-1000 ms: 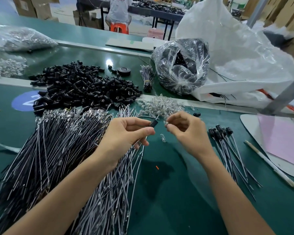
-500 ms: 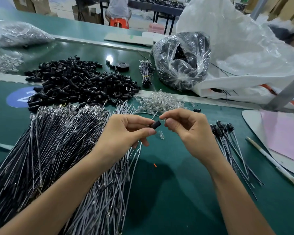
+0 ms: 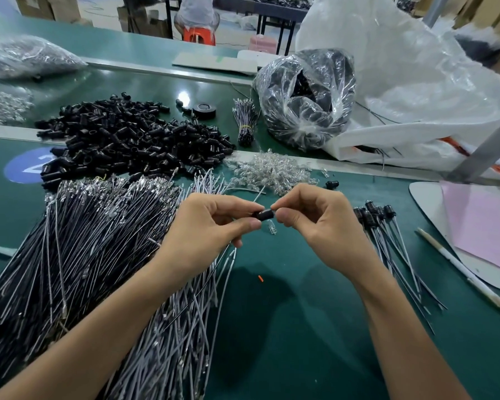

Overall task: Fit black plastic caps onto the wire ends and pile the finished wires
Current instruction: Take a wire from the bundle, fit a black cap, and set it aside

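Our left hand [image 3: 214, 223] and right hand [image 3: 324, 226] both clamp fingertips on the small black plastic cap [image 3: 264, 215] to seat it; thin capped wires [image 3: 387, 243] pile handily at three o'clock.

Single head-worn wide-angle view, facing forward and down.
It sits close over the flat green bench [image 3: 300, 327], whose near part fills 6 o'clock and whose far edge lies toward 12 o'clock.

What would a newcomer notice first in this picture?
At the centre, the left hand and the right hand pinch one black cap between them. A wide fan of uncapped wires fills the left, with a heap of loose caps behind it. A small pile of finished wires lies on the right.
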{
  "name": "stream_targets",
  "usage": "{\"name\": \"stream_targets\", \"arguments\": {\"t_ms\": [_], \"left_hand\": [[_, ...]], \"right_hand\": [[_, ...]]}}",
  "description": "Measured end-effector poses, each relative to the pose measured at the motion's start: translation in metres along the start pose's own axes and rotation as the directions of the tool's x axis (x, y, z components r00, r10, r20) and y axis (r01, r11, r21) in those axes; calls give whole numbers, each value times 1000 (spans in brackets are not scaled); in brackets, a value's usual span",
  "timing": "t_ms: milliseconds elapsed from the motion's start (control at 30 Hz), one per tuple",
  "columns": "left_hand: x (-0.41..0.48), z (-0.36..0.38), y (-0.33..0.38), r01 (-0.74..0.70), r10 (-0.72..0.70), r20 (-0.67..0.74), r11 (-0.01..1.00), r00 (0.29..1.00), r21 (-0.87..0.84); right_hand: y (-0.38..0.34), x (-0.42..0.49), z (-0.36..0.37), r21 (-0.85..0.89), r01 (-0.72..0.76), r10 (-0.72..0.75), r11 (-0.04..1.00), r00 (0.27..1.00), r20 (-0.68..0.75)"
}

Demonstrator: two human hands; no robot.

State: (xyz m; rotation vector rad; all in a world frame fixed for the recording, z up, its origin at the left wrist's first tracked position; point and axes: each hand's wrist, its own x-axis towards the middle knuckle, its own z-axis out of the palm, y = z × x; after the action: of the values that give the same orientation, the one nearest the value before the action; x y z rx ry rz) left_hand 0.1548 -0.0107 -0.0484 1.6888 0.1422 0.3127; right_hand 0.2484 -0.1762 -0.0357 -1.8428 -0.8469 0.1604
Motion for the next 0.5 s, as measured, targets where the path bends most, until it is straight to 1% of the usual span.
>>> {"name": "stream_targets", "arguments": {"t_ms": [133,233,400,500], "left_hand": [[-1,1,1,12,-10,35,999,999,-40],[-1,1,1,15,-12,37,997,999,-78],[-3,2,0,-84,84,18,996,996,24],[-2,2,-1,-107,106,13,993,994,59]], "right_hand": [[1,0,0,25,0,0,1000,1000,0],[3,0,3,89,-10,12,996,1000,-28],[5,-2,9,160,-67,75,985,996,-42],[4,-3,9,186,-73,78,980,997,-21]]}}
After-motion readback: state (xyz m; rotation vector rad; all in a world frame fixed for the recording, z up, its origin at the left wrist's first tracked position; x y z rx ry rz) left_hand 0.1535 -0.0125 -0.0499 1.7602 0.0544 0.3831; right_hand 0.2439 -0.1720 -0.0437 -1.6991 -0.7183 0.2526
